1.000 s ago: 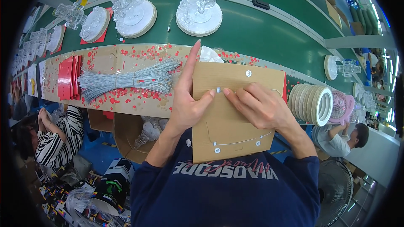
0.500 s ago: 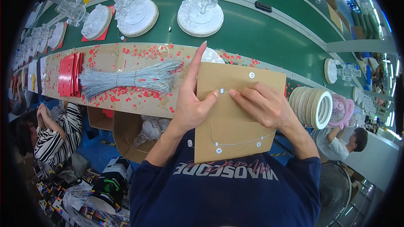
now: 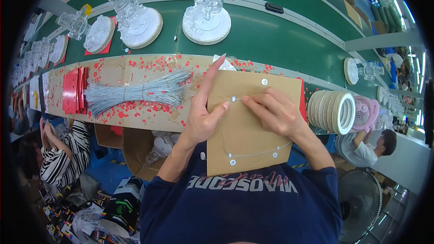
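A brown cardboard panel (image 3: 253,126) is held upright in front of my chest. My left hand (image 3: 199,124) grips its left edge, index finger stretched upward and thumb on the front face. Just above that thumb is a small white clip (image 3: 233,99) with a thin wire (image 3: 240,99) running through it. My right hand (image 3: 278,113) pinches this wire to the right of the clip. Along the panel's lower part, a second length of wire (image 3: 253,155) passes through small white clips. White round grommets (image 3: 265,82) sit near the corners. Red material shows behind the right edge.
A tied bundle of wire ties (image 3: 135,93) and red cards (image 3: 72,91) lie on a cardboard-covered bench strewn with red dots. Clear plastic assemblies on round white bases (image 3: 207,27) stand on the green belt. Stacked rings (image 3: 327,112) and a pink fan (image 3: 365,113) are at right. Co-workers sit either side.
My left thumb has slid down and away from the clip, and wire now shows on the clip's left side too. My right hand still pinches beside it. The whole view has shifted slightly.
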`<state>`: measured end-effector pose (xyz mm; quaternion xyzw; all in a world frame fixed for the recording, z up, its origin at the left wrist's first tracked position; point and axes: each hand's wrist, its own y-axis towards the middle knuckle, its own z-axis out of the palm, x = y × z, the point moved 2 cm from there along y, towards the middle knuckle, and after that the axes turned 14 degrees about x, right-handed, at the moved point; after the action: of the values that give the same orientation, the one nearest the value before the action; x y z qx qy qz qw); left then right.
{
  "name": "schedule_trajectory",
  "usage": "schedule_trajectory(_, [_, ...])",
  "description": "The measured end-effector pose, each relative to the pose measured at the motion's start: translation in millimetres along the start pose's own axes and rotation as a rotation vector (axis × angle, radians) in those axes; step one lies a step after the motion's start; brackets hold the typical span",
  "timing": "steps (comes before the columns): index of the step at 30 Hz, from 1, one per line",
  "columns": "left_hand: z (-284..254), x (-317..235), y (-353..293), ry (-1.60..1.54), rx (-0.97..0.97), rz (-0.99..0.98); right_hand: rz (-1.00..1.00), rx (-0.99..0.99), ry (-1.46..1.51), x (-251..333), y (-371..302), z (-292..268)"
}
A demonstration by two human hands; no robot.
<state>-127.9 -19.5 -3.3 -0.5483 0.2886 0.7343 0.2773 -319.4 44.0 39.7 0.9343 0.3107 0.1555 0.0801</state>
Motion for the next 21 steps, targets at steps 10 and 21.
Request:
schedule_trajectory(10, [-7,3,-1,0.015,-0.010,-0.085,-0.052,-0.019,-0.056,-5,5,6])
schedule_trajectory(21, [-19,-16,1,0.526,0.113,-0.032,0.083,0.024,-0.072,8,6,1])
